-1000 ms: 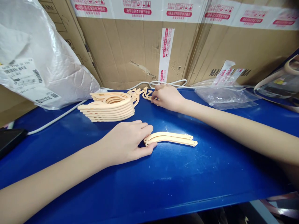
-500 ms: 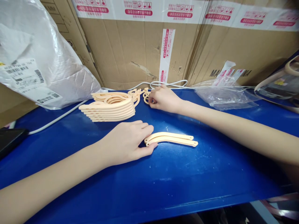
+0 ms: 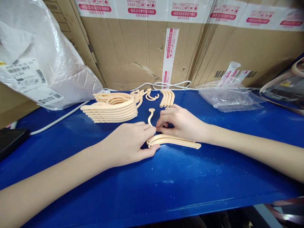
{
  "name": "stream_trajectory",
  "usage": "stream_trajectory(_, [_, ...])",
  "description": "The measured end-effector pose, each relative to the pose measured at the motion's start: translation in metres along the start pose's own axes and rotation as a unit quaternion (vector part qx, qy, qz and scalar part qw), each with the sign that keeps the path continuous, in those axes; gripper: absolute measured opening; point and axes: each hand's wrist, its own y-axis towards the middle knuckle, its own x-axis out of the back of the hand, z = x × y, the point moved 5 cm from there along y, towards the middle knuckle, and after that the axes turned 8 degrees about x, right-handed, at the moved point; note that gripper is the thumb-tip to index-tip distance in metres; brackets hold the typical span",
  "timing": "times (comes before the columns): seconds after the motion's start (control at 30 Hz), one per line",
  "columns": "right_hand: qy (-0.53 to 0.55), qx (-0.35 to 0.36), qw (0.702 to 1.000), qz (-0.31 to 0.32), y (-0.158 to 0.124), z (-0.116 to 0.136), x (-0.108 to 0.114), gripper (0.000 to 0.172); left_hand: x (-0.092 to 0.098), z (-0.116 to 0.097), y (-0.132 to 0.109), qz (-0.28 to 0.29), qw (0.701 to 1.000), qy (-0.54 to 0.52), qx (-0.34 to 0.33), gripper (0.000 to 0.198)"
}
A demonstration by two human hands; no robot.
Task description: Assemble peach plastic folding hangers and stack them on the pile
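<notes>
My left hand (image 3: 129, 144) rests on the table and pinches the near ends of two curved cream hanger arms (image 3: 175, 141), which lie side by side. Just beyond them, a cream hanger hook (image 3: 150, 117) is held in the closed fingers of my right hand (image 3: 185, 124). Its flat-topped end points away from me, while part of its curve hides behind the fingers. The two hands almost touch. Behind my right hand sits a small group of curved arms (image 3: 167, 98), with loose hooks (image 3: 151, 95) to its left.
Several stacked cream hangers (image 3: 111, 113) stand at the back left of the blue table (image 3: 152, 190). A large white parcel bag (image 3: 71, 72), a cable (image 3: 59, 120), cardboard boxes (image 3: 133, 50) and a clear plastic bag (image 3: 228, 98) line the back. A black object (image 3: 11, 144) lies far left.
My right hand has come from the loose hooks toward my left hand, bringing one hook with it. The curved arms at the back are now uncovered. My left hand has stayed in place.
</notes>
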Motion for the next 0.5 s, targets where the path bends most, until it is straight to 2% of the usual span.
stream_trajectory(0.2, [0.092, -0.028, 0.995, -0.031, -0.007, -0.01, -0.006, 0.013, 0.003, -0.004, 0.001, 0.001, 1.0, 0.003, -0.007, 0.028])
stream_trajectory(0.5, [0.1, -0.026, 0.994, -0.042, -0.009, -0.013, -0.006, 0.017, 0.005, -0.007, 0.004, 0.014, 1.0, 0.009, 0.001, 0.028])
